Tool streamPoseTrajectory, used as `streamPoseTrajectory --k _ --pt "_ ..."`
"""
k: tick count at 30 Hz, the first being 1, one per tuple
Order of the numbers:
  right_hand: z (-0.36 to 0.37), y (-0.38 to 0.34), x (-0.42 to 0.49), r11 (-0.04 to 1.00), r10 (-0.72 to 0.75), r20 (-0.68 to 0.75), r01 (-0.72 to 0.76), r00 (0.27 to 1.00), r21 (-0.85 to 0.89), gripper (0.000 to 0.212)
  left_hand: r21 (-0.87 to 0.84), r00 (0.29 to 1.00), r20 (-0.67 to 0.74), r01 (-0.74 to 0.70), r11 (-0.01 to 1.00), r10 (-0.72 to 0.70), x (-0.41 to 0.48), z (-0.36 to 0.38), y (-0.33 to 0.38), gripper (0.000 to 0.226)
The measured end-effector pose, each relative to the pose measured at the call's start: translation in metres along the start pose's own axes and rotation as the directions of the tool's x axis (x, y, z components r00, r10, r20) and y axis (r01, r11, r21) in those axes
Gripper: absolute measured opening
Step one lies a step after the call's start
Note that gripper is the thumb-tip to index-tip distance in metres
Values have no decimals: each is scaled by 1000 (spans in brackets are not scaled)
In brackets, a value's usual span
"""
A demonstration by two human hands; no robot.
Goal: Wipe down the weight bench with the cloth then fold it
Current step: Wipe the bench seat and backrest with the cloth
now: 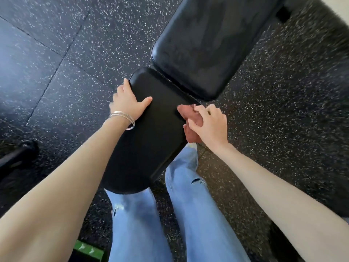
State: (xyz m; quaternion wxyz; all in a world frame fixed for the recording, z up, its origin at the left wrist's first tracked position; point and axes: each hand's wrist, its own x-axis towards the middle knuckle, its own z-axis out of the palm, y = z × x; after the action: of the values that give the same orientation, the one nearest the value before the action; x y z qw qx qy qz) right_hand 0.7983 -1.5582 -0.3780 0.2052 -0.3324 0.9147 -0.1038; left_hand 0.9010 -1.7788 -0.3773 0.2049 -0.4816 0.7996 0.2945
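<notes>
The black weight bench runs from the centre to the upper right: a seat pad (151, 133) near me and a longer back pad (204, 48) beyond a narrow gap. My left hand (130, 101), with thin bracelets on the wrist, rests flat on the seat pad's left edge, fingers spread, holding nothing. My right hand (209, 123) grips a crumpled pinkish-orange cloth (190, 118) and presses it against the right edge of the seat pad. Most of the cloth is hidden under my fingers.
Speckled black rubber floor tiles (75, 44) surround the bench. My legs in light blue jeans (188, 205) stand at the seat's near end. A dark object (17, 157) lies at the left edge, and a green and black item (88, 250) sits at the bottom.
</notes>
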Motion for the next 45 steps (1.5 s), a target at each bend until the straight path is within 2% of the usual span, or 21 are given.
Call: streamPoseTrajectory --k 2,5,8,12,15,17,19,24,27,30,33,38,42,45 --pt "-12 17 13 989 -129 -79 123 988 -76 31 48 1000 -27 7 999 -5 2 4 4 95" --pt "-18 30 46 968 -201 -195 164 960 -188 26 79 998 -69 -6 997 12 10 7 4 95" --pt "-7 23 80 902 -331 -96 285 939 -324 26 111 991 -128 -13 994 28 15 18 8 96" --pt "11 -22 136 878 -298 -75 242 952 -414 33 107 981 -194 2 994 19 17 28 8 98" --pt "17 -52 173 775 -460 1 402 888 -487 36 93 975 -222 -9 996 30 19 31 6 97" --pt "15 -55 181 720 -519 42 463 854 -518 37 86 975 -219 -10 996 29 17 31 7 95" --pt "9 -50 174 726 -509 33 449 860 -521 37 65 979 -202 -14 998 27 15 25 10 91" --pt "-4 4 113 840 -373 -66 307 925 -448 28 0 995 -97 -39 999 38 15 10 7 83" --pt "-7 36 88 834 -367 -70 295 927 -466 25 -7 995 -89 -33 999 32 10 11 7 84" --pt "-3 19 106 821 -390 -74 311 918 -478 26 42 991 -133 -17 999 22 6 17 10 88" --pt "9 -30 154 775 -470 -67 375 880 -509 30 45 985 -171 -7 999 15 11 20 12 89" --pt "6 -57 195 604 -678 26 577 735 -550 31 20 983 -180 31 999 -27 30 24 22 87" --pt "2 -44 184 688 -654 -38 573 755 -445 25 -1 979 -164 119 993 -118 37 23 36 86" --pt "-8 -3 159 670 -697 -4 649 717 -361 20 2 978 -145 155 988 -153 43 18 40 83"
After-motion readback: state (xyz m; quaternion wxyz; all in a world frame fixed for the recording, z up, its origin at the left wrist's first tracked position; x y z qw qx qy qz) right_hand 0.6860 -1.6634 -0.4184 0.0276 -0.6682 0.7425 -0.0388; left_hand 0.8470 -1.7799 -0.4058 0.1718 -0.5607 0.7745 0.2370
